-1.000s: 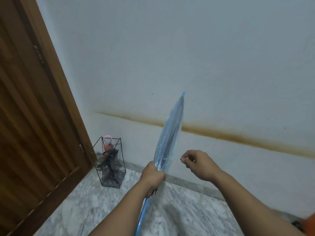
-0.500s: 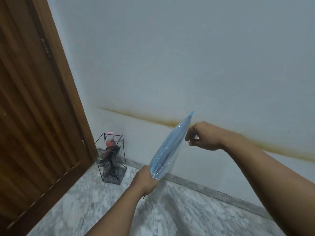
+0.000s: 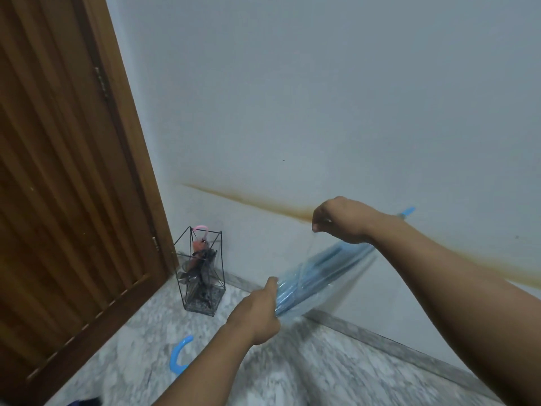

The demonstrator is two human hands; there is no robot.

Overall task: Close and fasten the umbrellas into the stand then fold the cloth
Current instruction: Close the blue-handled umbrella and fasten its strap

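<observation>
Wooden door (image 3: 58,171) far left, stained wall (image 3: 322,98) ahead, marble floor (image 3: 336,370) below

Wire stand (image 3: 202,271) in corner by door, one umbrella already inside

Blue umbrella (image 3: 316,276) mid-air, slanting up to right, well apart from stand – canopy gathered, not yet fastened

Left hand (image 3: 257,312) grips bunched canopy low on shaft; keep it tight so pleats stay put

Right hand (image 3: 339,221) pinches what looks like thin clear strap – wrap snug round canopy, then fasten

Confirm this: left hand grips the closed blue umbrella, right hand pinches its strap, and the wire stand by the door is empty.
Not quite. In the head view the wire stand is not empty: it already holds a pink-handled umbrella. The rest stands: the left hand grips the blue umbrella and the right hand pinches its strap.
</observation>
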